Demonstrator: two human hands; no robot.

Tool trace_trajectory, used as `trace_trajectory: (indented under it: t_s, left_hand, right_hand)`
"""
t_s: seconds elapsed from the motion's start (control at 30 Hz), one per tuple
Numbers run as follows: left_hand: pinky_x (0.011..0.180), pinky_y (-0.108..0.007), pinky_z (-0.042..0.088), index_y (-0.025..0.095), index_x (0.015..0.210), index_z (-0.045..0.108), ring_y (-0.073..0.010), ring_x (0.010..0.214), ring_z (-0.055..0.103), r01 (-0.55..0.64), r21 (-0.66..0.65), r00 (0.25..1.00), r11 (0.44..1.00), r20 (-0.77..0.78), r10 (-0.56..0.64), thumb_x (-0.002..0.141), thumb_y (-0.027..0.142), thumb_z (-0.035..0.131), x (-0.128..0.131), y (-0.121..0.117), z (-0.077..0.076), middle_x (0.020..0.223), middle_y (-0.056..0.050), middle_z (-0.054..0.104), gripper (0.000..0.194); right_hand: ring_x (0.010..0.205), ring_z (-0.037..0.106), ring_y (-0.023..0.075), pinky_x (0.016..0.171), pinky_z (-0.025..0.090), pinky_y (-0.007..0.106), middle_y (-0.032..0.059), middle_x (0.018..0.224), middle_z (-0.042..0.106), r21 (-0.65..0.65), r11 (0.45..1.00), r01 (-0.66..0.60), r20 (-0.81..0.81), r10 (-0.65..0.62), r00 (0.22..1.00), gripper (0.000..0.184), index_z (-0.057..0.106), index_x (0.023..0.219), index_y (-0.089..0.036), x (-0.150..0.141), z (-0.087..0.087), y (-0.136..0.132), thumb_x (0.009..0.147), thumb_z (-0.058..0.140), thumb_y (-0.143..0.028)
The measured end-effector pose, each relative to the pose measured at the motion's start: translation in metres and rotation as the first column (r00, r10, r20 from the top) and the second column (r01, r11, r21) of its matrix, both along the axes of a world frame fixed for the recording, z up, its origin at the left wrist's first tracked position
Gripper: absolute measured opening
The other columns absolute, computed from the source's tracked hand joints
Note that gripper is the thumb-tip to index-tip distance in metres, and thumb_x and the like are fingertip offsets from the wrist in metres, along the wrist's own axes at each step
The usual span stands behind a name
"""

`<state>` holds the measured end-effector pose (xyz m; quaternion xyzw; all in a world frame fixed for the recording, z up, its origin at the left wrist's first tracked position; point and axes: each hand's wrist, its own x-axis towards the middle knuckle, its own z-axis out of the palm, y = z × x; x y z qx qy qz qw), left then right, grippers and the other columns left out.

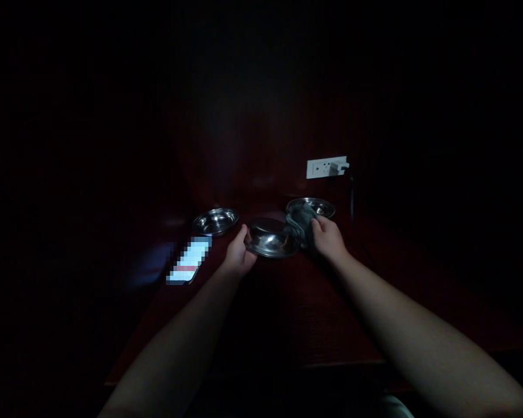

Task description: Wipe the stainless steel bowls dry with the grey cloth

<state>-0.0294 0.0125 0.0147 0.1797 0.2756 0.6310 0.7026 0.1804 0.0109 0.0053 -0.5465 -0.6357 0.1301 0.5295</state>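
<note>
A shiny metal bowl (271,239) is held bottom up over the dark red table. My left hand (240,254) grips its left rim, with the thumb on the outside and the fingers beneath. In my right hand (329,238) is a bunched grey-green cloth (302,223), which meets the bowl's right side. Behind the cloth, a second metal bowl (325,206) sits right side up, partly covered from view. Another metal bowl (217,221) rests upright to the left, beyond my left hand.
A phone with a lit, blurred screen (189,260) lies on the table's left side. On the back wall is a white socket panel (318,168) with a plug (339,166) and a hanging cable (353,200). The table's front edge (322,364) shows below; the surroundings are very dark.
</note>
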Motion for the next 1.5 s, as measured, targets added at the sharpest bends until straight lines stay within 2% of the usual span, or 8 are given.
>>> trace_trajectory:
  t_s: [0.13, 0.5, 0.6, 0.7, 0.87, 1.13, 1.3, 1.5]
  left_hand:
    - [0.079, -0.028, 0.052, 0.012, 0.079, 0.061, -0.0127, 0.07, 0.066, 0.053, -0.043, 0.999, 0.998, -0.006, -0.053, 0.087, 0.022, 0.049, -0.001, -0.002, 0.0, 0.073, -0.005, 0.069, 0.018]
    - [0.078, -0.033, 0.052, 0.013, 0.082, 0.062, -0.0174, 0.074, 0.066, 0.261, -0.051, 0.963, 0.964, -0.048, -0.264, 0.087, 0.031, 0.047, -0.003, -0.004, -0.004, 0.074, -0.007, 0.068, 0.023]
    - [0.079, -0.034, 0.051, 0.013, 0.081, 0.061, -0.0186, 0.075, 0.066, 0.304, -0.043, 0.95, 0.952, -0.056, -0.306, 0.087, 0.032, 0.047, -0.002, -0.006, -0.004, 0.074, -0.008, 0.068, 0.025]
    - [0.083, -0.034, 0.05, 0.013, 0.084, 0.062, -0.0184, 0.079, 0.066, 0.29, -0.044, 0.956, 0.956, -0.04, -0.292, 0.087, 0.03, 0.047, 0.0, -0.008, -0.002, 0.077, -0.007, 0.069, 0.023]
    - [0.089, -0.036, 0.046, 0.012, 0.096, 0.063, -0.0206, 0.087, 0.065, 0.262, 0.029, 0.965, 0.965, -0.029, -0.261, 0.089, 0.033, 0.041, 0.001, -0.008, 0.001, 0.085, -0.009, 0.07, 0.031]
    - [0.095, -0.046, 0.041, 0.009, 0.111, 0.058, -0.0273, 0.104, 0.059, 0.474, 0.18, 0.88, 0.862, -0.063, -0.47, 0.084, 0.037, 0.049, -0.002, -0.015, -0.001, 0.104, -0.015, 0.066, 0.04]
    - [0.099, -0.045, 0.039, 0.01, 0.113, 0.057, -0.0247, 0.104, 0.059, 0.374, 0.281, 0.925, 0.884, -0.18, -0.334, 0.074, 0.009, 0.06, 0.007, -0.021, -0.005, 0.106, -0.012, 0.066, 0.039]
    - [0.097, -0.041, 0.041, 0.01, 0.109, 0.059, -0.0224, 0.1, 0.061, 0.327, 0.227, 0.937, 0.918, -0.208, -0.282, 0.073, 0.007, 0.061, 0.018, -0.027, -0.003, 0.104, -0.012, 0.067, 0.037]
  right_hand:
    - [0.055, 0.053, 0.0166, 0.052, 0.041, 0.026, 0.0051, 0.061, 0.061, -0.006, 0.983, 0.186, -0.084, -0.186, 0.979, 0.033, 0.058, 0.068, -0.016, 0.01, 0.001, 0.003, 0.082, 0.04, -0.04]
    - [0.079, 0.064, 0.0244, 0.074, 0.049, 0.036, 0.0122, 0.089, 0.069, 0.098, 0.952, 0.29, -0.111, -0.279, 0.954, 0.03, 0.065, 0.095, -0.012, 0.024, 0.006, 0.001, 0.076, 0.05, -0.031]
    - [0.095, 0.063, 0.0245, 0.085, 0.047, 0.038, 0.011, 0.106, 0.067, 0.212, 0.96, 0.184, -0.079, -0.171, 0.982, 0.036, 0.064, 0.108, -0.015, 0.014, 0.008, -0.006, 0.08, 0.047, -0.029]
    - [0.101, 0.062, 0.0226, 0.09, 0.047, 0.038, 0.0078, 0.11, 0.066, 0.201, 0.969, -0.147, 0.072, 0.135, 0.988, 0.035, 0.063, 0.111, -0.019, -0.005, 0.01, -0.02, 0.083, 0.046, -0.028]
    - [0.118, 0.051, 0.0211, 0.102, 0.037, 0.041, 0.0071, 0.126, 0.057, 0.131, 0.8, -0.585, 0.327, 0.522, 0.788, 0.03, 0.064, 0.111, -0.023, -0.026, 0.016, -0.041, 0.085, 0.05, -0.027]
    - [0.108, 0.057, 0.0218, 0.097, 0.042, 0.043, 0.0078, 0.116, 0.063, 0.2, 0.859, -0.471, 0.243, 0.423, 0.873, 0.027, 0.064, 0.108, -0.023, -0.023, 0.008, -0.028, 0.083, 0.055, -0.028]
    - [0.12, 0.047, 0.0246, 0.102, 0.037, 0.046, 0.0102, 0.128, 0.053, 0.186, 0.883, -0.432, 0.355, 0.35, 0.867, 0.048, 0.051, 0.125, -0.022, -0.022, 0.001, -0.023, 0.079, 0.059, -0.033]
    - [0.133, 0.029, 0.0281, 0.107, 0.025, 0.052, 0.011, 0.145, 0.032, 0.073, 0.895, -0.44, 0.471, 0.358, 0.806, 0.065, 0.031, 0.14, -0.021, -0.024, -0.002, -0.023, 0.082, 0.054, -0.038]
